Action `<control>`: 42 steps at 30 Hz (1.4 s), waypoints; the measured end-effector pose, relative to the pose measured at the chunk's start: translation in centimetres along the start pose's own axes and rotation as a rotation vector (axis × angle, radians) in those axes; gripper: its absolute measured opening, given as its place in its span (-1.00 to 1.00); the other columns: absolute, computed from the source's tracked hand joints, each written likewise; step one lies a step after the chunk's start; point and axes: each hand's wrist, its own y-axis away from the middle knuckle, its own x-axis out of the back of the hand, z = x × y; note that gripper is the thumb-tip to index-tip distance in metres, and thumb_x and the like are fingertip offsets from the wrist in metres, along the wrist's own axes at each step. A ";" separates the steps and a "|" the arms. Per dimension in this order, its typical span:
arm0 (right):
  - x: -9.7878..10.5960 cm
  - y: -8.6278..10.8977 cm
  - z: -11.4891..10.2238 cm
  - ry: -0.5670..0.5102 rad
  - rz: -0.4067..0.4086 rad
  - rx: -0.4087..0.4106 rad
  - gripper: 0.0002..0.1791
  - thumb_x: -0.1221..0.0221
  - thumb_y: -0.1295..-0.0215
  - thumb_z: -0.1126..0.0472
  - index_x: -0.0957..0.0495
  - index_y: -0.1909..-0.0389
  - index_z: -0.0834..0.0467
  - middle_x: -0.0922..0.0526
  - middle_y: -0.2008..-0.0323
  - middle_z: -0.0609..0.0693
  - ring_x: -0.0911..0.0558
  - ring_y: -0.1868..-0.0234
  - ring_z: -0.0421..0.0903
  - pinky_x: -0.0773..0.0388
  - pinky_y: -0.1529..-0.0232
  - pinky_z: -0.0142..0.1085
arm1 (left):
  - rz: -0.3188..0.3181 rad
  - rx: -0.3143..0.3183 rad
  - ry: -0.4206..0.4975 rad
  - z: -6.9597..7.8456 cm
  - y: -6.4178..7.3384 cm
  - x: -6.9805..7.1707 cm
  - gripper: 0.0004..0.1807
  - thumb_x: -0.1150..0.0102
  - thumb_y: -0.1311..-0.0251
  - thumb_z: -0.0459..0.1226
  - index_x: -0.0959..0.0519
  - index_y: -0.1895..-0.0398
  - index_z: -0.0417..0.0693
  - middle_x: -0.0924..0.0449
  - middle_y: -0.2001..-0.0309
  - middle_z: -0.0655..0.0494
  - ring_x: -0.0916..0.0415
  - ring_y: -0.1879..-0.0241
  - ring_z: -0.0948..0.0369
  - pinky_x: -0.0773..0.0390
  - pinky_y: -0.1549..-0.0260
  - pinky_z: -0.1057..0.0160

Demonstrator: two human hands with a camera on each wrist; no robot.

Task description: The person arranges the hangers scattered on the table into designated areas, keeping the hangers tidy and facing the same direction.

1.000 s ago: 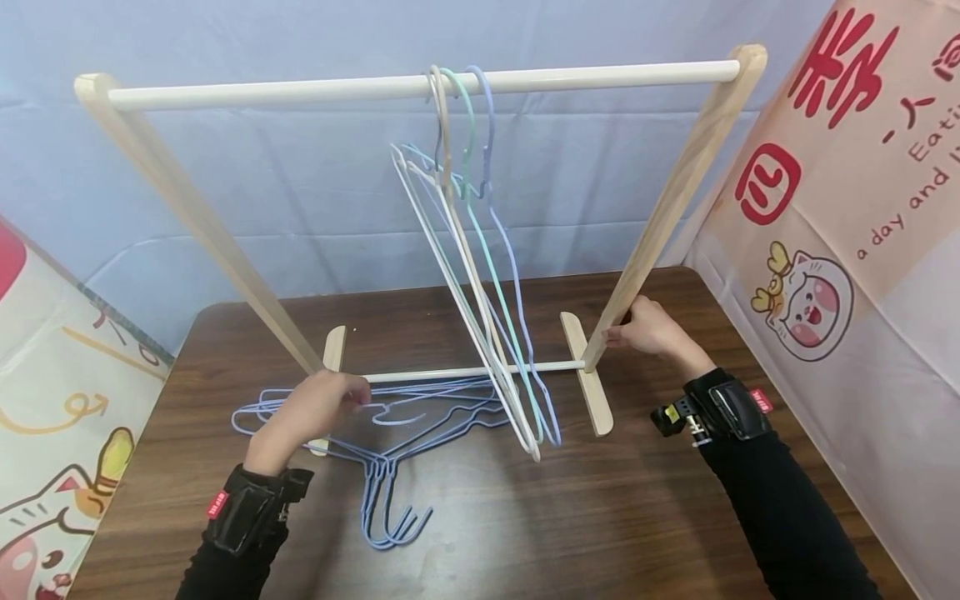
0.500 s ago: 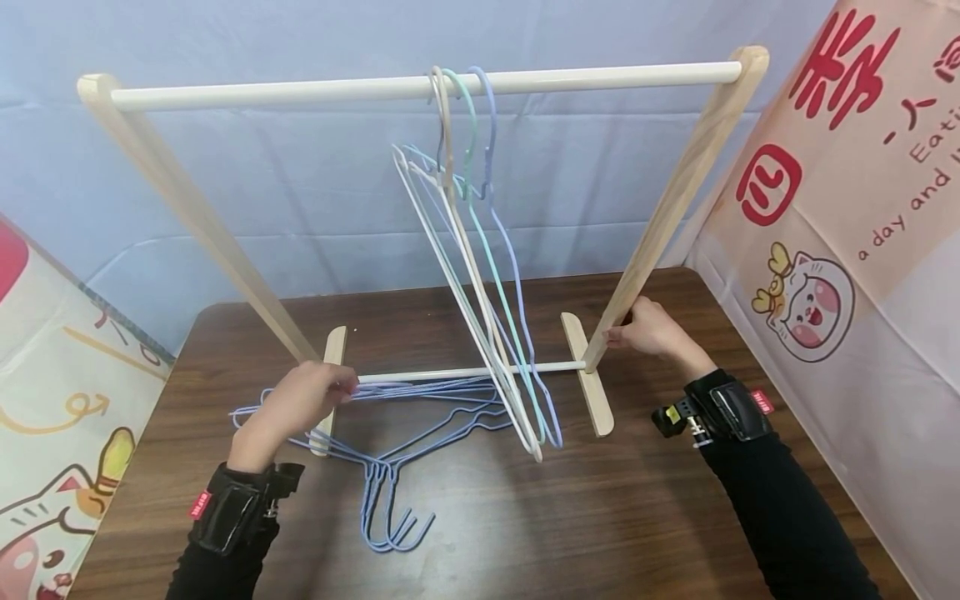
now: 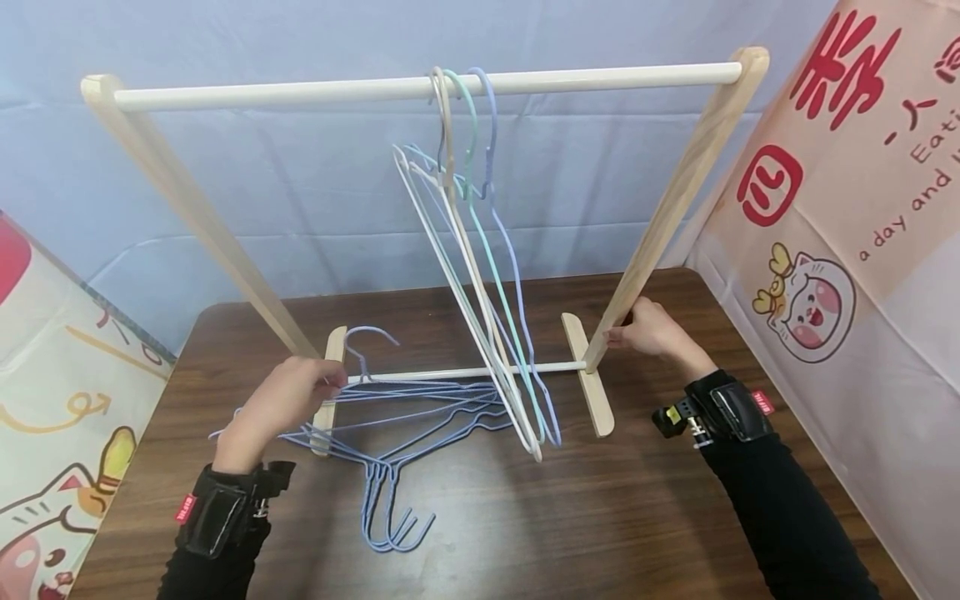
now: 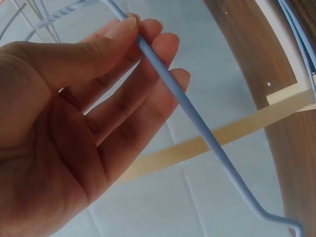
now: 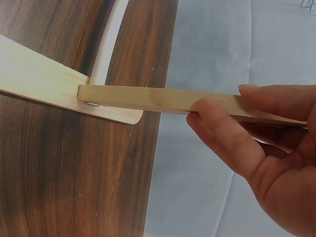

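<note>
In the head view my left hand (image 3: 281, 404) is at the foot of the rack's left post, pinching a blue wire hanger. Its hook (image 3: 372, 328) shows above the low white bar (image 3: 450, 374). The left wrist view shows thumb and fingertips on one arm of this hanger (image 4: 187, 108). Several more blue hangers (image 3: 386, 479) lie in a pile on the table, hooks toward me. My right hand (image 3: 654, 327) grips the lower part of the rack's right wooden post (image 3: 667, 217); in the right wrist view thumb and fingers lie on both sides of the post (image 5: 168, 98).
From the rack's white top bar (image 3: 600, 81) hang several hangers, among them a beige one (image 3: 446, 142), a green one (image 3: 472, 125) and a blue one (image 3: 517, 275). Flat wooden feet (image 3: 596, 400) stand on the brown table (image 3: 570, 517). A pale blue cloth (image 3: 300, 200) hangs behind.
My left hand has drifted left and a little toward me with its hanger. The hanger's hook, lying among the pile earlier, now sticks up past the low bar. The right hand stays put.
</note>
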 end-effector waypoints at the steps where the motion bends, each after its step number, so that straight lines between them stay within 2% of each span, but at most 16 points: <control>1: 0.0 0.0 0.0 -0.003 0.000 0.001 -0.61 -0.05 -0.23 0.45 -0.25 0.02 0.64 -0.46 0.16 0.53 -0.58 0.16 0.26 -0.56 0.31 -0.31 | 0.007 -0.003 -0.004 0.0 0.1 0.1 -0.82 -0.20 0.03 -0.54 -0.57 0.50 -0.09 -0.54 0.52 0.17 -0.47 0.48 0.20 -0.46 0.44 0.14; 8: 0.0 0.0 0.0 -0.018 0.003 0.001 -0.60 -0.05 -0.23 0.46 -0.23 0.00 0.65 -0.46 0.15 0.53 -0.58 0.16 0.26 -0.56 0.31 -0.32 | 0.035 0.021 -0.006 -0.3 0.5 1.0 -0.81 -0.18 0.05 -0.58 -0.59 0.45 -0.14 -0.57 0.50 0.08 -0.50 0.44 0.15 -0.47 0.40 0.10; 17: 0.0 0.0 0.0 -0.003 0.001 -0.001 -0.60 -0.05 -0.23 0.45 -0.24 0.01 0.64 -0.47 0.15 0.53 -0.59 0.18 0.24 -0.56 0.31 -0.31 | 0.076 0.062 0.001 -0.4 1.1 2.1 -0.85 -0.19 0.01 -0.53 -0.59 0.40 -0.15 -0.60 0.46 0.00 -0.54 0.40 0.09 -0.48 0.35 0.02; 26: 0.0 0.0 0.0 0.015 -0.004 0.002 -0.60 -0.06 -0.22 0.44 -0.25 0.01 0.64 -0.48 0.16 0.52 -0.59 0.17 0.24 -0.56 0.31 -0.28 | 0.092 0.101 -0.011 -0.5 1.2 2.7 -0.87 -0.18 0.00 -0.51 -0.57 0.40 -0.14 -0.61 0.44 0.01 -0.45 0.47 0.13 -0.40 0.46 0.09; 34: 0.1 0.0 0.0 -0.010 -0.009 -0.005 -0.58 -0.05 -0.23 0.45 -0.21 -0.02 0.64 -0.45 0.13 0.55 -0.57 0.15 0.26 -0.56 0.29 -0.29 | 0.084 0.127 -0.023 -0.4 0.9 2.8 -0.90 -0.15 -0.03 -0.51 -0.52 0.38 -0.22 -0.59 0.43 -0.04 -0.46 0.47 0.10 -0.42 0.46 0.07; 42: 0.0 0.1 -0.1 0.024 0.002 0.001 -0.59 -0.06 -0.22 0.44 -0.25 0.00 0.64 -0.47 0.15 0.53 -0.59 0.17 0.24 -0.56 0.31 -0.27 | 0.101 0.092 -0.038 -0.3 0.9 2.5 -0.89 -0.14 -0.01 -0.54 -0.51 0.38 -0.25 -0.58 0.47 -0.03 -0.50 0.45 0.06 -0.45 0.42 0.03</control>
